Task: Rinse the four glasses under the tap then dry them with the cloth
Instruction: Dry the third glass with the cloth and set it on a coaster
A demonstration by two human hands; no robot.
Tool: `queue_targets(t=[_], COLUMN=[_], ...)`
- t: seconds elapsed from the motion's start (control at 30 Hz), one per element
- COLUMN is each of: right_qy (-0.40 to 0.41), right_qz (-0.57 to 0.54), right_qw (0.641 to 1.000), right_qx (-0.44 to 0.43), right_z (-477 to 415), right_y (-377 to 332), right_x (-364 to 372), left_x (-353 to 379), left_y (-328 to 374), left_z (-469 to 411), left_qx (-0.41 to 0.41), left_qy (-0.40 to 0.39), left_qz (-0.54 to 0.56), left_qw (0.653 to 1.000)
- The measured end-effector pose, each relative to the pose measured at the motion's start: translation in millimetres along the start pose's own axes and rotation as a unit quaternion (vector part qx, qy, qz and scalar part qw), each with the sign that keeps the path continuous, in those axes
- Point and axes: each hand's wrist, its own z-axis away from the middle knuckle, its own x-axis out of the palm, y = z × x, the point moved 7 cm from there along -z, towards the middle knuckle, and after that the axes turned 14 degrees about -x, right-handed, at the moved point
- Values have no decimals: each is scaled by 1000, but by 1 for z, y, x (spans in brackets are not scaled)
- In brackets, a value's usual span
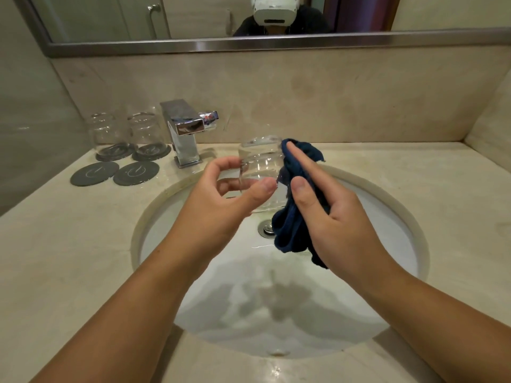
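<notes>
My left hand [221, 192] grips a clear glass [261, 164] over the sink basin [401, 217], the glass tilted with its base pointing away. My right hand [331, 205] holds a dark blue cloth [293, 225] pressed against the right side of the glass, forefinger stretched along it. Two more clear glasses [107, 132] [145, 131] stand upside down on dark round coasters at the back left of the counter. The chrome tap [182, 131] stands behind the basin; no water runs from it.
Two bare grey coasters [94, 174] [136, 173] lie in front of the standing glasses. The drain plug [266, 228] sits in the basin's middle. A beige stone counter [69, 258] surrounds the sink, with a wall left and a mirror [193, 20] above.
</notes>
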Motion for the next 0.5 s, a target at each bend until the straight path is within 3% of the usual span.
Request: queue_targets(t=[0.2,0.3,0.5], right_qy=[21,25,39], right_qz=[-117,-149,-89], right_qw=[990,984,994], right_qx=[73,92,56], right_z=[-3,-3,-4], right_y=[13,17,13], right_x=[-2,-2,-8], left_x=[2,2,-2], left_y=[-2,-1,4], left_z=[0,1,3], left_qx=[-33,-31,-2], left_qy=[-62,-63,-10], left_qz=[58,21,-26], left_qw=[996,997,1000])
